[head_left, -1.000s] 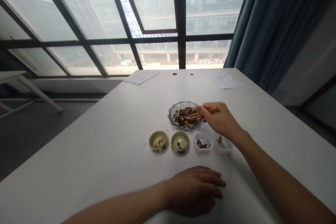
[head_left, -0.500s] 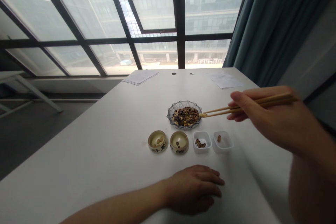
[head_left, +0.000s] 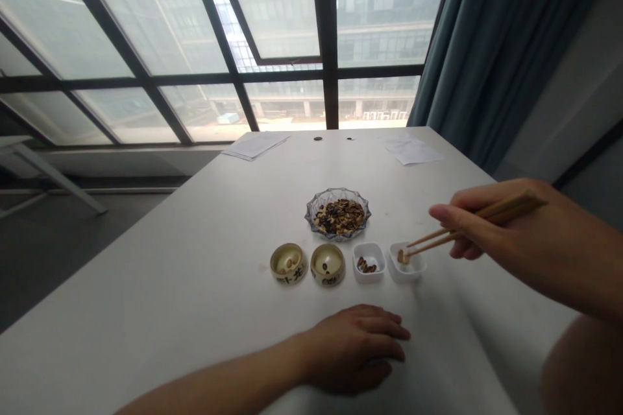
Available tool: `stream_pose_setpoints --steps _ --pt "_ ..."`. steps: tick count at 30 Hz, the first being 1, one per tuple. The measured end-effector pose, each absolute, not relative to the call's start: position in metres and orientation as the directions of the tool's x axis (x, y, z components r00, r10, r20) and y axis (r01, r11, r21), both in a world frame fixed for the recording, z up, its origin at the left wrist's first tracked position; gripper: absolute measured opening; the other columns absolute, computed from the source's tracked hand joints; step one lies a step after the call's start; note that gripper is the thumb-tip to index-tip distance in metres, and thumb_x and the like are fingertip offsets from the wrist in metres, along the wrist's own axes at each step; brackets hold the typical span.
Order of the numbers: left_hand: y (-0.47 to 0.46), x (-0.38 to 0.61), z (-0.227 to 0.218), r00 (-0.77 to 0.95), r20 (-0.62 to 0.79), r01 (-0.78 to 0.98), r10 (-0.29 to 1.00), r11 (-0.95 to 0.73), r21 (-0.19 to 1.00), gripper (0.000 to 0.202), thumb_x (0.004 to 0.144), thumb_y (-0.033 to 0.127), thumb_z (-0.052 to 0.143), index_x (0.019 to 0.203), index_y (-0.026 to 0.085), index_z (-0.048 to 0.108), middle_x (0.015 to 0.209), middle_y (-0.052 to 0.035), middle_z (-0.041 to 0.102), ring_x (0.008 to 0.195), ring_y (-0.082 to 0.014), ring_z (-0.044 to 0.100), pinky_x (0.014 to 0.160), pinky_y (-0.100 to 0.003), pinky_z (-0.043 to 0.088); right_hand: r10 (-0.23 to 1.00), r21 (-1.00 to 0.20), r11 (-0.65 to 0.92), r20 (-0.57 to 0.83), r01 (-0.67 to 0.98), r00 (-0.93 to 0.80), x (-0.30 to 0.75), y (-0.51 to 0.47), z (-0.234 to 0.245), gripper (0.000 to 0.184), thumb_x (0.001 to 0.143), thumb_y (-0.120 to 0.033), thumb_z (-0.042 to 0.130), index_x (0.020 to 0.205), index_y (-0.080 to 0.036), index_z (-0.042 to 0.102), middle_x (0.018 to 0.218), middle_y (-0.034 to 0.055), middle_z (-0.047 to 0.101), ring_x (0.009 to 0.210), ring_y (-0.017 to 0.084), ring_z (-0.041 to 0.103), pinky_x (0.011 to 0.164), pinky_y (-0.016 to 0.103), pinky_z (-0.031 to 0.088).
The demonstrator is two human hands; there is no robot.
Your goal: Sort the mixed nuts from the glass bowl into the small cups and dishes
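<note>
My right hand (head_left: 506, 243) is closed around a pair of wooden chopsticks (head_left: 452, 233). Their tips reach into the rightmost white square cup (head_left: 407, 263), at a small brown piece there. A glass dish (head_left: 338, 214) of mixed dark and light seeds sits behind a row of four small containers: two round ceramic cups (head_left: 288, 263) (head_left: 328, 264) and a second white square cup (head_left: 368, 262) with dark seeds. My left hand (head_left: 360, 347) lies flat on the white table (head_left: 195, 272), fingers stretched, in front of the row.
Sheets of paper lie at the far left (head_left: 256, 144) and far right (head_left: 413, 151) of the table. A large window is behind it and a dark curtain (head_left: 491, 58) hangs at the right. A white bench (head_left: 29, 155) stands on the floor to the left.
My right hand drew the chopsticks back from the glass dish, swung right, then lowered their tips into the rightmost white cup. My left hand stayed flat on the table.
</note>
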State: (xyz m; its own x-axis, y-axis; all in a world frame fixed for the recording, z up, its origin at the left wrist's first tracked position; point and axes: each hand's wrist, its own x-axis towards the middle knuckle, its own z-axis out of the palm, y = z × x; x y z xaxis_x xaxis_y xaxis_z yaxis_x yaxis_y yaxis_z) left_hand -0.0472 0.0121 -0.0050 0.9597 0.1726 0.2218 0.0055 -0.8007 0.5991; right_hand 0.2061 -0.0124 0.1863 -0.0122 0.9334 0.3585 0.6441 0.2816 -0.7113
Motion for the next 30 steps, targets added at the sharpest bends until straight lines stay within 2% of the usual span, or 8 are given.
stream_pose_setpoints --steps 2,5,13,17,22,30 --pt "0.012 -0.047 -0.004 0.963 0.211 0.007 0.169 -0.795 0.607 0.029 0.097 0.027 0.057 0.124 0.021 0.067 0.145 -0.0071 0.065 0.142 -0.0222 0.056 0.125 -0.037 0.039 0.941 -0.676 0.258 0.338 0.691 -0.02 0.203 -0.015 0.191 0.041 0.09 -0.055 0.075 0.064 -0.023 0.074 0.058 0.0042 0.072 0.049 0.023 0.071 0.041 0.029 0.052" --pt "0.012 -0.047 -0.003 0.965 0.202 0.009 0.169 -0.789 0.615 0.03 0.096 0.027 0.058 0.124 0.022 0.067 0.146 -0.0073 0.064 0.143 -0.0222 0.055 0.124 -0.037 0.04 0.925 -0.668 0.269 0.381 0.694 0.008 0.195 -0.02 0.198 0.045 0.094 -0.057 0.069 0.064 -0.023 0.073 0.058 0.0047 0.071 0.051 0.023 0.072 0.043 0.029 0.053" --pt "0.012 -0.047 -0.003 0.965 0.193 0.023 0.179 -0.787 0.616 0.029 0.096 0.026 0.058 0.123 0.022 0.068 0.145 -0.0069 0.065 0.142 -0.0229 0.056 0.124 -0.038 0.041 0.872 -0.748 0.331 0.476 0.575 0.116 0.17 0.002 0.189 0.037 0.096 -0.048 0.071 0.074 -0.018 0.076 0.062 0.0041 0.072 0.059 0.021 0.076 0.048 0.023 0.054" --pt "0.011 -0.047 -0.003 0.96 0.212 0.014 0.181 -0.79 0.613 0.028 0.096 0.026 0.057 0.122 0.022 0.068 0.145 -0.0069 0.066 0.141 -0.0222 0.057 0.123 -0.037 0.041 0.9 -0.798 0.353 0.432 0.489 0.054 0.157 0.032 0.165 0.036 0.097 -0.047 0.069 0.078 -0.017 0.075 0.064 0.0037 0.073 0.061 0.021 0.076 0.051 0.024 0.054" --pt "0.011 -0.048 -0.006 0.957 0.233 -0.001 0.175 -0.797 0.604 0.028 0.097 0.027 0.057 0.122 0.021 0.068 0.144 -0.0067 0.067 0.141 -0.0223 0.057 0.123 -0.036 0.041 0.927 -0.849 0.35 0.375 0.396 -0.015 0.14 0.058 0.13 0.04 0.098 -0.048 0.067 0.072 -0.018 0.07 0.064 0.0034 0.071 0.065 0.022 0.077 0.053 0.026 0.055" --pt "0.012 -0.048 -0.009 0.956 0.243 -0.012 0.166 -0.803 0.596 0.028 0.097 0.028 0.056 0.121 0.02 0.068 0.144 -0.008 0.066 0.142 -0.0221 0.056 0.124 -0.035 0.041 0.97 -0.951 0.23 0.242 0.208 0.032 0.127 0.08 0.094 0.046 0.09 -0.062 0.071 0.074 -0.019 0.067 0.065 0.0033 0.071 0.069 0.026 0.079 0.058 0.029 0.063"
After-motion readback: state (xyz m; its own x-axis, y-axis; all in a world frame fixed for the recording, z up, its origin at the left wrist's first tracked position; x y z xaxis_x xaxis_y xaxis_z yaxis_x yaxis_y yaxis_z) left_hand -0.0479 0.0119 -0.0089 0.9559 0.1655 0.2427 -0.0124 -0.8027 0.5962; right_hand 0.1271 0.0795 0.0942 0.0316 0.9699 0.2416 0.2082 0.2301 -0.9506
